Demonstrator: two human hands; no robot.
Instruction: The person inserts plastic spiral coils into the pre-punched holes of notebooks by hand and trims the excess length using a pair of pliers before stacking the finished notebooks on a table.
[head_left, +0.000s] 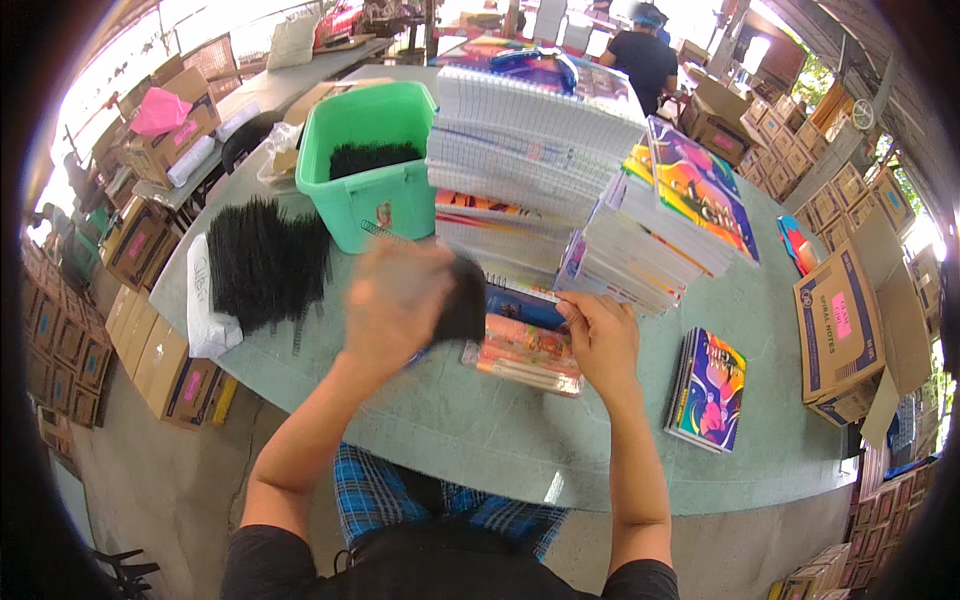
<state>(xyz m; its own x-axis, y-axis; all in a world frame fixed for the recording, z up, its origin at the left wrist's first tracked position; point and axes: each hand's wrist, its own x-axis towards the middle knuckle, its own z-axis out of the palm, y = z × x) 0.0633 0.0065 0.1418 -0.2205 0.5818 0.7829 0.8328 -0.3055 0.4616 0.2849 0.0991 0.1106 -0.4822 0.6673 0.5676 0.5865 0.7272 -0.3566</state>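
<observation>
My left hand [395, 295], smeared by motion, is curled in front of the green bin [345, 210]. A thin black spiral coil [385, 231] sticks out above its fingers. Beside that hand is a blurred dark thing [462, 305] whose kind I cannot make out. My right hand [605, 345] pinches the right edge of a dark blue notebook [525, 305], with coil loops showing along its top. This notebook lies on a small pile of notebooks with orange-pink covers [525, 355]. Part of the blue notebook is hidden behind the dark thing.
Tall stacks of notebooks [530, 140] and leaning ones [640, 245] stand just beyond my hands. A heap of black coils [265, 265] lies left, more inside the bin. Some colourful notebooks [710, 390] and a cardboard box [845, 330] are right. A person [642, 60] is farther back.
</observation>
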